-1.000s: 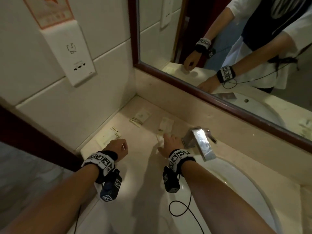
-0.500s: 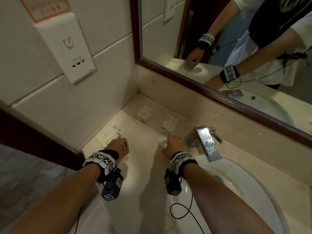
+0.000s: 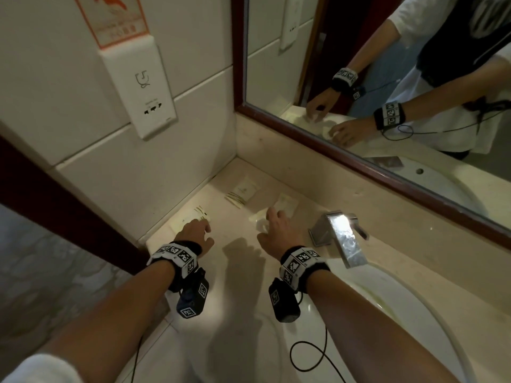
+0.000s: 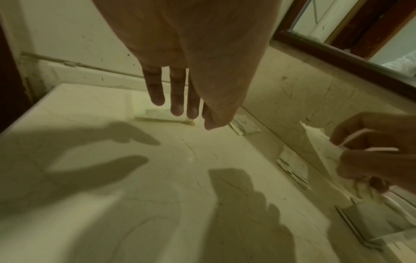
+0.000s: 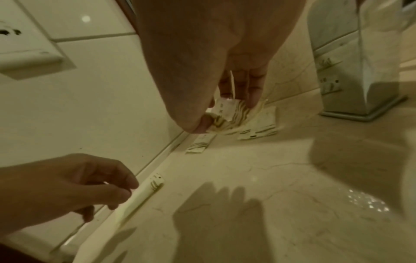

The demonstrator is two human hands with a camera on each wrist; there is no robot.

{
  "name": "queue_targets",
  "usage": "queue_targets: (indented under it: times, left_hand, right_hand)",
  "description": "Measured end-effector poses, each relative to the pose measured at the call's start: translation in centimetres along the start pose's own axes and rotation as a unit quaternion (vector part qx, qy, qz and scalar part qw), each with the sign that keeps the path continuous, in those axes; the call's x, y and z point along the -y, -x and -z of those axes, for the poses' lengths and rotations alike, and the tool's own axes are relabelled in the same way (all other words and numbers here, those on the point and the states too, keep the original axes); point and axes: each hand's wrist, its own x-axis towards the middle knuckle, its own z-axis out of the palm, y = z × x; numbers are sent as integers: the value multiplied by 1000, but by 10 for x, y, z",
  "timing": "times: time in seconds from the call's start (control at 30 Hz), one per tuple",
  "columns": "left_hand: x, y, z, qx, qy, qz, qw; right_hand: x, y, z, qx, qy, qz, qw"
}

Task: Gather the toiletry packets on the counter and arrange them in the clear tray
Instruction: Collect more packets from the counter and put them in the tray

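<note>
Head looks down; wrist views share the counter.

Four pale, flat toiletry packets with dark stripes at one end are lying on the desk around the middle of the head view. A long packet is lying along the side wall at centre left, just beyond the left hand. A square packet is sitting near the back corner, above centre. A third packet is lying flat right of it. The fourth, a crumpled packet, is being pinched in the right hand (its shape is unclear), raised off the desk.
</note>
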Motion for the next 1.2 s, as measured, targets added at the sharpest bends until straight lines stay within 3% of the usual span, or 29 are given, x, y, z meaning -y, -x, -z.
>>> queue_targets:
  times: [0.4, 0.8, 0.97, 1.2]
  left_hand:
    - [32, -26, 4, -46, -3, 53, 998]
    - [35, -43, -4, 5, -93, 77, 993]
    - [19, -39, 2, 26, -60, 92, 994]
    - [-34, -17, 5, 6, -19, 25, 1000]
  right_hand:
    - [5, -3, 0, -28, -13, 5, 1000]
    - [-6, -10, -4, -34, -16, -15, 999]
    - [-5, -5, 3, -36, -16, -11, 999]
    - [-13, 17, 25, -41, -34, -27, 998]
